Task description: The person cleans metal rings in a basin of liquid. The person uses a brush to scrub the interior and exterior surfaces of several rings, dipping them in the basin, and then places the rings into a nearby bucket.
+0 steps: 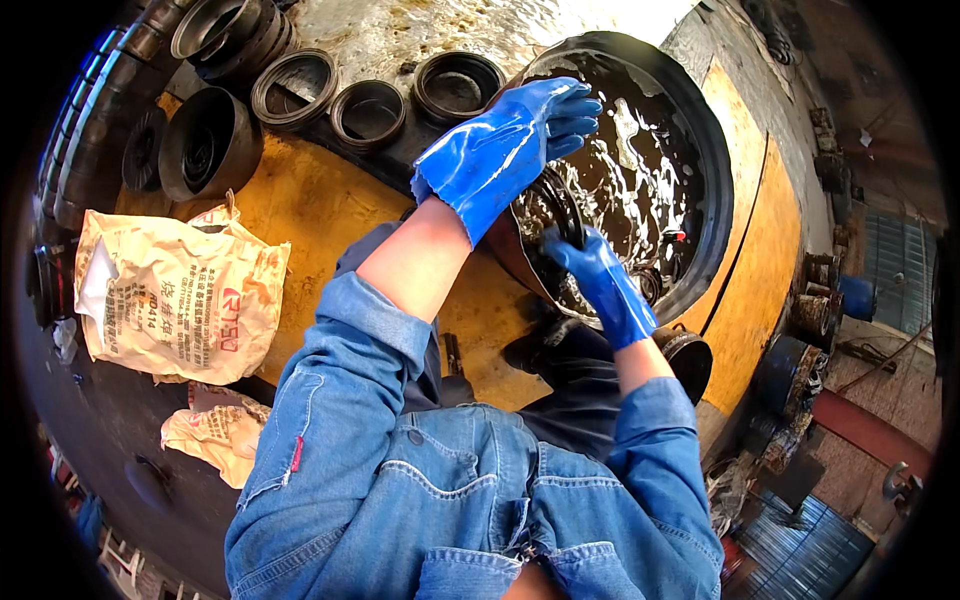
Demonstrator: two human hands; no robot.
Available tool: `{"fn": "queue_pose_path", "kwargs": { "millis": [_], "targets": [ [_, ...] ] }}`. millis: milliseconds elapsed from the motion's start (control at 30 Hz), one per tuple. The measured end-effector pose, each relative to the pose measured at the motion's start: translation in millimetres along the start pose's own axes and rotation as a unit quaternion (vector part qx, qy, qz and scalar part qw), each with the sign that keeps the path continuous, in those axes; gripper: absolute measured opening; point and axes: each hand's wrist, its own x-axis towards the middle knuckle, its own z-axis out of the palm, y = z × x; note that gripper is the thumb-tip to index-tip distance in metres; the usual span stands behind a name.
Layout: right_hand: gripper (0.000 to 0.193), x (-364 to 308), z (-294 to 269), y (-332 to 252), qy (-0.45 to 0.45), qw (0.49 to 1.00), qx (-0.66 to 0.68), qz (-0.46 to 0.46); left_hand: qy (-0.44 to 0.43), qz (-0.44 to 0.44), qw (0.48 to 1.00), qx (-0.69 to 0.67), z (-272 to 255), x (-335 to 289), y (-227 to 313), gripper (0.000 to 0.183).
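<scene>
Dark round part [567, 205], one, tilted at the near left rim of one big black tub [712, 180], over dark liquid [640, 150] streaked with pale froth. Held there by the right hand [603, 285] in a blue glove: fingers curled in narrow on the lower edge. Above it, the left hand [515, 135], gloved likewise: four fingers in sight, straight, close together, stretched out flat toward the liquid; thumb hidden, contact with the part's upper edge impossible to tell. Left of the tub, three shallow round dishes [368, 113] in a row; farther left, one deeper bowl [222, 145], one disc [145, 150] just beside it, and one stack of rings [235, 40], too overlapped to count. Below these, two crumpled paper sacks [190, 300], one large, one small. Near the right forearm, one dark cylinder [688, 358].
</scene>
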Motion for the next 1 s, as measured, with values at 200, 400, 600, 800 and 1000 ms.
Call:
{"fn": "queue_pose_path", "kwargs": {
  "millis": [200, 400, 600, 800, 1000],
  "targets": [
    [0.071, -2, -4, -43, 0.054, 0.990, -0.128, 0.002, 0.003, -0.005, 1.000, 0.003, -4, 2, -5, 0.040],
    [0.061, -6, 16, -76, 0.107, 0.993, 0.001, 0.054, -0.010, 0.005, 1.000, -0.017, -10, 4, -7, 0.038],
    [0.052, -10, -12, -11, -0.028, 0.990, -0.089, 0.104, -0.017, 0.021, 1.000, 0.007, -4, -9, -12, 0.041],
    [0.048, 7, 9, -80, 0.047, 0.992, -0.101, 0.054, -0.020, 0.011, 1.000, 0.003, -4, 0, -14, 0.039],
    [0.049, 9, -7, -4, -0.050, 0.998, 0.032, 0.028, -0.027, -0.001, 0.999, -0.017, -15, 13, -9, 0.037]
  ]
}}
